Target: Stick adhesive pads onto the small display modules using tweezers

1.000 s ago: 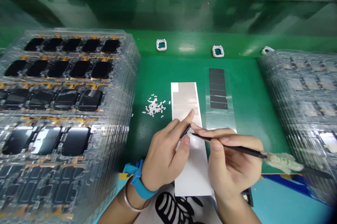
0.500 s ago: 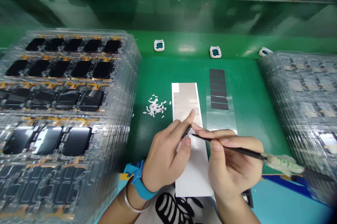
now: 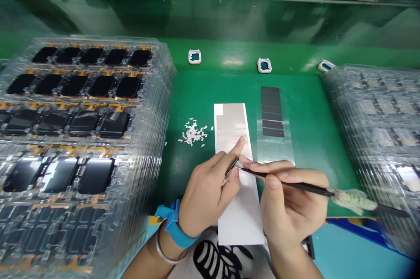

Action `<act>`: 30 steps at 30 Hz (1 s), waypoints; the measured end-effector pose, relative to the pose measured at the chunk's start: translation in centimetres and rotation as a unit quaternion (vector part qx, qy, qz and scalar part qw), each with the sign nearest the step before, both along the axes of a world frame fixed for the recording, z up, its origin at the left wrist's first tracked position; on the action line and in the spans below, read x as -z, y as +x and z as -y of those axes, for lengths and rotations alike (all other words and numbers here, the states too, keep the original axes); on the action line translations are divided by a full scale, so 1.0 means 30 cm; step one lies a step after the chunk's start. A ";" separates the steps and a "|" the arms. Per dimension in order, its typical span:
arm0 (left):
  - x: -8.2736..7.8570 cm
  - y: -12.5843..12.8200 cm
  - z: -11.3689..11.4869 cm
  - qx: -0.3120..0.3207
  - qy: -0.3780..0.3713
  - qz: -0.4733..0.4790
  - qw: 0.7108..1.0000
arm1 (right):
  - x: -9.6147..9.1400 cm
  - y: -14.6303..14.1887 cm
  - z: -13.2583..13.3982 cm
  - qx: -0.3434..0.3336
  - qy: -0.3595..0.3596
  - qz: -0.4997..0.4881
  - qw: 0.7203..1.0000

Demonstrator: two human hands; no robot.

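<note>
My left hand (image 3: 206, 193) pinches a small dark strip (image 3: 232, 166) between thumb and forefinger, above a long white backing sheet (image 3: 241, 222) with a silvery upper part. My right hand (image 3: 290, 202) is shut on black tweezers (image 3: 295, 186), which have a green-and-white wrap near the far end. Their fine tip reaches the dark strip, close to my left fingertips. A clear film (image 3: 272, 110) with a column of dark rectangles lies just beyond my right hand. A blue wristband (image 3: 172, 222) circles my left wrist.
Stacked clear trays of dark screens (image 3: 82, 95) fill the left, with paler stacked trays (image 3: 374, 134) on the right. White scraps (image 3: 193, 133) lie on the green mat. Small white frames (image 3: 194, 56) stand beyond it, and crates line the back shelf.
My hands and the tweezers have shifted only slightly, and the tip stays at the dark strip. The small white frames sit a little further left and higher in view.
</note>
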State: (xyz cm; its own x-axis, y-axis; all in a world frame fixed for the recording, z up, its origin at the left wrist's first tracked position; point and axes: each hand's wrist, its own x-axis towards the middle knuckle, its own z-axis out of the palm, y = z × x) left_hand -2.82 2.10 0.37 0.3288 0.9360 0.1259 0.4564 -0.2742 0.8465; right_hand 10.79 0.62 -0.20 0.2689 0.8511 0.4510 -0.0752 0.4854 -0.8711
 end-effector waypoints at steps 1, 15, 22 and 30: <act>-0.001 0.002 0.000 -0.002 0.005 -0.007 1.000 | 0.002 0.001 0.002 -0.003 0.001 0.008 1.000; -0.008 0.007 -0.001 -0.009 0.003 -0.024 1.000 | 0.007 0.000 0.003 0.016 0.012 0.048 0.999; -0.001 0.006 0.001 -0.009 0.000 -0.022 1.000 | 0.011 0.001 0.004 0.021 0.017 0.055 0.998; 0.000 -0.007 0.010 0.001 -0.029 0.027 0.999 | -0.002 0.029 -0.001 0.009 0.010 0.005 1.000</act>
State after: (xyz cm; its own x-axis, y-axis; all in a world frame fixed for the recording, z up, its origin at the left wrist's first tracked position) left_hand -3.03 1.80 0.37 0.3248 0.9416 0.0886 0.4087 -0.2242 0.8847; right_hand 11.67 0.66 -0.15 0.2793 0.8368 0.4709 -0.0568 0.5039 -0.8619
